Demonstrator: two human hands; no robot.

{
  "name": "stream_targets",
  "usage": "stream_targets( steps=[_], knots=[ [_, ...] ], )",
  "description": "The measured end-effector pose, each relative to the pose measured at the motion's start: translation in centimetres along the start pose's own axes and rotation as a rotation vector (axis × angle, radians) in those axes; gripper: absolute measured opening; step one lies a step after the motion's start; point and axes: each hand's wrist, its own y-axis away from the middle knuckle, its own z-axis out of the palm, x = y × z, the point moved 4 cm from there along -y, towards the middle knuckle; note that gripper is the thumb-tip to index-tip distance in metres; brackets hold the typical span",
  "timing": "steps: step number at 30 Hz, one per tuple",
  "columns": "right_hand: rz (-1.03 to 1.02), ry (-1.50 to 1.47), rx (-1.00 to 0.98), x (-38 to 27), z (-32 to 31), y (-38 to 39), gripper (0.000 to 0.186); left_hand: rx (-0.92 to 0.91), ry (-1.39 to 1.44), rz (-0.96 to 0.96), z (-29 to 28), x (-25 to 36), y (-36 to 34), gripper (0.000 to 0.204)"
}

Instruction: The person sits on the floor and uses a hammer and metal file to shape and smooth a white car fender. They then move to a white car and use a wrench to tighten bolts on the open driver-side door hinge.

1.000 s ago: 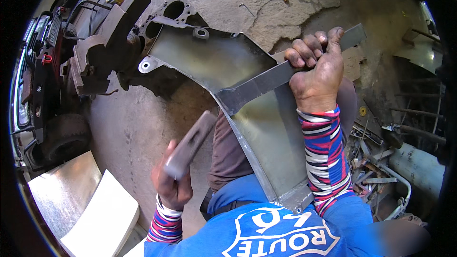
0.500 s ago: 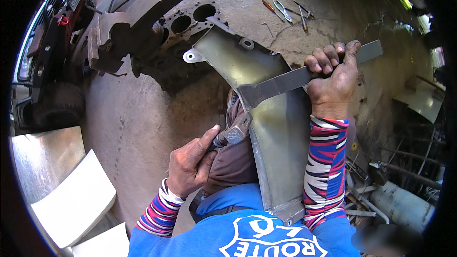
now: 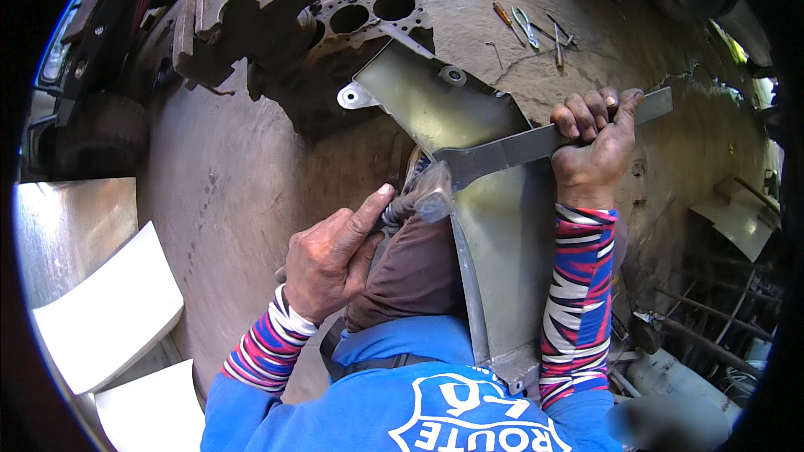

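Note:
A curved bare sheet-metal panel (image 3: 502, 238), shaped like a car fender, leans lengthwise against my leg and torso. My left hand (image 3: 328, 261) is closed round the handle of a hammer (image 3: 435, 192), its worn head at the panel's left edge. In my right hand (image 3: 596, 146) I grip a long flat steel bar (image 3: 511, 149). The bar crosses the panel, and its wider end reaches that same edge beside the hammer head. Whether hammer and bar touch, I cannot tell. My fingers hide much of the hammer handle.
Beyond the panel sits a dirty engine block (image 3: 368, 12) with large round bores. Pliers (image 3: 525, 28) and screwdrivers lie on the concrete floor farther off. Pale sheet panels (image 3: 113, 305) stand at left, near a vehicle tyre (image 3: 102, 134). Metal scrap and a pale cylinder (image 3: 682, 381) crowd the right.
The hammer head has risen along the panel's left edge to beside the bar's end. My left hand has tilted with it. The whole view has shifted slightly; my right hand keeps its grip.

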Motion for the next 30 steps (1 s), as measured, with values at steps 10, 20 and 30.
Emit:
stream_targets(
  steps=[10,20,30],
  knots=[
    [-0.009,0.08,0.036,0.1,-0.6,-0.3,0.043,-0.008,-0.017,-0.041,-0.3,0.0,-0.7,0.061],
    [-0.05,0.113,-0.077,-1.0,-1.0,0.1,0.042,0.114,0.228,-0.093,2.0,-1.0,0.3,0.052],
    [-0.06,0.157,0.038,-5.5,-6.5,2.4,0.043,0.239,0.645,-0.304,2.9,-2.2,0.2,0.028]
  ],
)
